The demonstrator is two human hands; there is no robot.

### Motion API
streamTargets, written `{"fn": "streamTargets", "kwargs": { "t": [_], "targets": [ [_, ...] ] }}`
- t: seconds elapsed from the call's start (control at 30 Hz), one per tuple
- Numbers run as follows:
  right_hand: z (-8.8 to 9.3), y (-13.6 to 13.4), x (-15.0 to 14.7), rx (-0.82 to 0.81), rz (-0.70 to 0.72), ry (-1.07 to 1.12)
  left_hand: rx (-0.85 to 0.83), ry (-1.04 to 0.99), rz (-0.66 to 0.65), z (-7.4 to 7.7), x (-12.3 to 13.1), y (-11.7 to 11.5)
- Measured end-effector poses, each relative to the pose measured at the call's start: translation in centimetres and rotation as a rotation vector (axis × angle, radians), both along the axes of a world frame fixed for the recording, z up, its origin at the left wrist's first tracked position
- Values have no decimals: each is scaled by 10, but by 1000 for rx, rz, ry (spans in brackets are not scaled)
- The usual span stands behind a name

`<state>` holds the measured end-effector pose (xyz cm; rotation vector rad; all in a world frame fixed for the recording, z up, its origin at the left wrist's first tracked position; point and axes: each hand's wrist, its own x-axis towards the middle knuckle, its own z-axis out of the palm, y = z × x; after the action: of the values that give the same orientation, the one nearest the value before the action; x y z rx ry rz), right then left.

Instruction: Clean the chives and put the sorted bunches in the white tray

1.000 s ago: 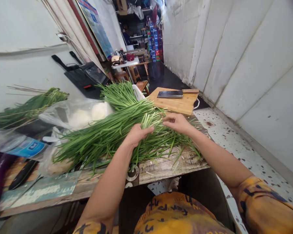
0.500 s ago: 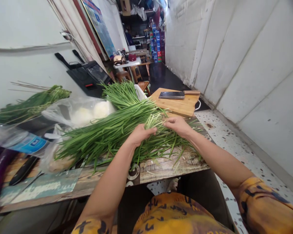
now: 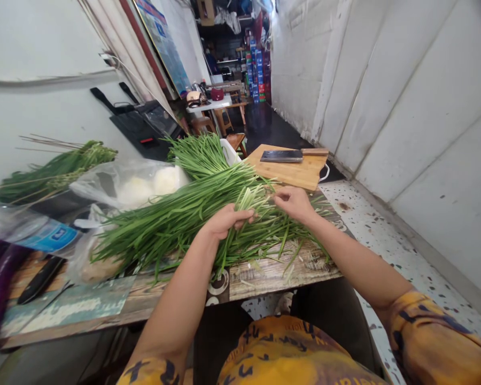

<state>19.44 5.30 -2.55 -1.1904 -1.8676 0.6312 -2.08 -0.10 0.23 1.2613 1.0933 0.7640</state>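
Observation:
A big heap of long green garlic chives point(image 3: 172, 214) lies across the wooden-patterned table point(image 3: 280, 275). My left hand point(image 3: 226, 220) is closed around a small bunch of chives, thumb on top, pale stem ends pointing up and to the right. Just right of those ends, my right hand point(image 3: 294, 204) pinches with thumb and forefinger; what sits between the fingertips is too small to make out. Loose chives and pale scraps lie below both hands. Behind the heap, more chives point(image 3: 198, 155) rest beside a white container point(image 3: 230, 152).
A cleaver point(image 3: 282, 155) lies on a wooden cutting board point(image 3: 288, 174) at the back right. Leftward are a bag with white vegetables point(image 3: 156, 184), a plastic bottle point(image 3: 44, 232), a black-handled knife point(image 3: 42, 279) and eggplants point(image 3: 4, 289). A white wall point(image 3: 417, 96) stands at right.
My right hand has shifted slightly to the right, away from the stem ends. My left hand has moved a little left, still holding the small bunch.

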Motion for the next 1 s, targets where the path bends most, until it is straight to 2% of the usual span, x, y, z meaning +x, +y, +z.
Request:
{"fn": "streamTargets", "kwargs": {
  "t": [0.07,0.1,0.17,0.23,0.3,0.4,0.5,0.6,0.7,0.83,1.0],
  "targets": [
    [-1,4,4,-23,-147,-104,2,-43,40,1,-4,1],
    [-2,6,6,-39,-174,-167,4,-58,84,1,-6,2],
    [-5,8,8,1,-119,-315,-1,-81,181,1,-8,3],
    [-8,7,6,114,-7,-470,-16,-111,236,-1,-9,5],
    [-10,4,2,181,73,-608,-20,-140,250,-1,-8,5],
    [-12,2,-3,172,107,-710,32,-123,265,-2,-5,5],
    [-9,3,-2,189,132,-609,116,-51,301,-5,-3,6],
    [-5,5,2,167,235,-357,222,102,414,-10,-3,8],
    [1,4,6,74,320,-80,357,237,502,-16,-3,9],
    [10,-2,8,-23,298,108,413,267,376,-17,2,7],
    [12,-7,3,24,224,134,377,247,267,-14,8,3]
  ]
}}
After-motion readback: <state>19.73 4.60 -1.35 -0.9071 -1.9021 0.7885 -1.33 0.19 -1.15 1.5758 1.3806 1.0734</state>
